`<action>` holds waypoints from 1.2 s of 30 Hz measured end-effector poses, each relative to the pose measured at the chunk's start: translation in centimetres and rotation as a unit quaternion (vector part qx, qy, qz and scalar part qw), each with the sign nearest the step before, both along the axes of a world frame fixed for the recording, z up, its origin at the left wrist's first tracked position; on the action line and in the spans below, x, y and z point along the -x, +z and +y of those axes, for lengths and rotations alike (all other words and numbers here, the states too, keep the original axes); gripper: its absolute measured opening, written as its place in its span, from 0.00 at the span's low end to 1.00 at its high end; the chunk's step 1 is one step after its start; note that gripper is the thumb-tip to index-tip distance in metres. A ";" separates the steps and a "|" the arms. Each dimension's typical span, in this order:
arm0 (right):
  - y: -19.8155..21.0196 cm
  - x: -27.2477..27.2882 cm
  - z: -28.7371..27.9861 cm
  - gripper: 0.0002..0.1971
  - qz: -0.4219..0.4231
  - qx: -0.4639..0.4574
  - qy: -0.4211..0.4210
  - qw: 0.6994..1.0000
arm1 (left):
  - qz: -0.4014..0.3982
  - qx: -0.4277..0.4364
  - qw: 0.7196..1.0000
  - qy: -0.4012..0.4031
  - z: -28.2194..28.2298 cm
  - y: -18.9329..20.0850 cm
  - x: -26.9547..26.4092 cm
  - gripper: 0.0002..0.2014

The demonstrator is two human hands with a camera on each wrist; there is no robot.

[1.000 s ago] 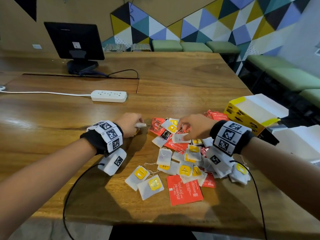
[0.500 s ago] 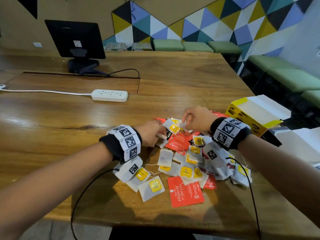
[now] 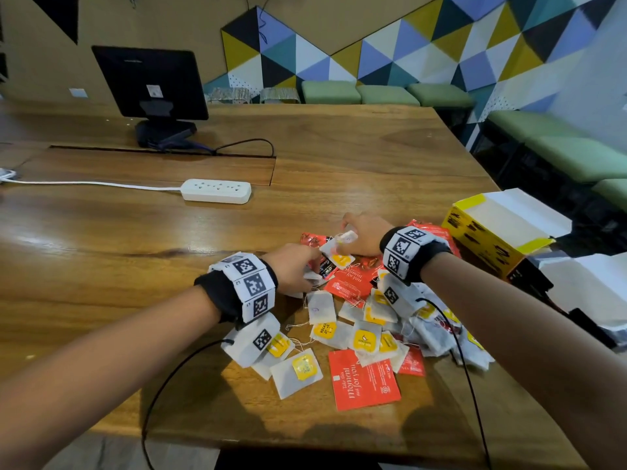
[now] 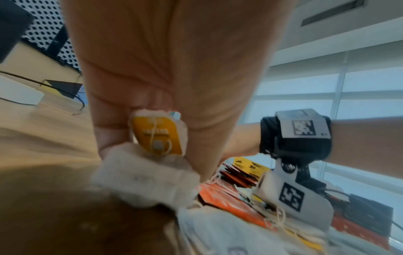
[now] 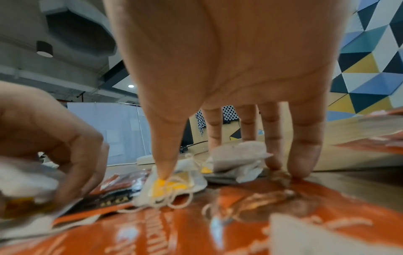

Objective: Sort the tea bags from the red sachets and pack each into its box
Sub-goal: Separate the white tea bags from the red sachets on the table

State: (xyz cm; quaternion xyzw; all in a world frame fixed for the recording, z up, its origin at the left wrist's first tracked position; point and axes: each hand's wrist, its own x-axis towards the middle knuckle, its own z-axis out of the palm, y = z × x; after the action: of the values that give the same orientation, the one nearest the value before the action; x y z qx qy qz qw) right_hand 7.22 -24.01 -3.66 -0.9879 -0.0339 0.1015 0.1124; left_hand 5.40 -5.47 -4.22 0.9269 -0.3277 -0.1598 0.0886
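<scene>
White tea bags with yellow tags (image 3: 359,337) and red sachets (image 3: 363,381) lie mixed in a heap on the wooden table (image 3: 135,266). My left hand (image 3: 305,266) is at the heap's far left edge, its fingers curled round a small bunch of tea bags (image 4: 157,136). My right hand (image 3: 353,232) reaches to the heap's far side; its thumb and fingers pinch a tea bag (image 5: 237,155), and the thumb tip also touches another yellow-tagged bag (image 5: 170,186) lying on a red sachet (image 5: 240,215). An open yellow box (image 3: 488,239) stands to the right.
A white power strip (image 3: 217,191) with its cable lies at the back left, and a black monitor (image 3: 152,83) stands behind it. White open packaging (image 3: 593,286) sits right of the yellow box, at the table's edge. Green benches line the wall.
My left hand has moved right, from the bare wood into the heap, still holding tea bags. My right hand has moved to the heap's far side with a tea bag.
</scene>
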 end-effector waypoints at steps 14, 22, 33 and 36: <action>0.0 0.7 -1.3 0.13 0.079 -0.172 -0.067 0.980 | -0.011 -0.010 0.998 0.055 -0.3 -0.6 0.2 0.17; 1.5 0.7 -2.5 0.16 0.022 -0.215 -0.088 0.972 | 0.006 -0.007 0.997 0.070 2.3 1.0 -1.2 0.08; 4.2 -1.0 2.9 0.13 -0.007 -0.378 -0.044 0.925 | 0.003 0.020 0.974 0.225 10.3 1.2 -3.7 0.06; 4.4 -1.4 6.3 0.09 -0.013 -0.359 -0.017 0.933 | -0.014 0.032 0.967 0.253 11.2 0.5 -3.9 0.13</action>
State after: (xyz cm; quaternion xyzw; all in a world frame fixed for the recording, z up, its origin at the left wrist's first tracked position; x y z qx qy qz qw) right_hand 8.62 -17.74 0.71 -0.8836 -0.0525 0.0674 0.4604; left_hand 9.35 5.69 -3.70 0.9786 -0.0886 -0.1086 0.1506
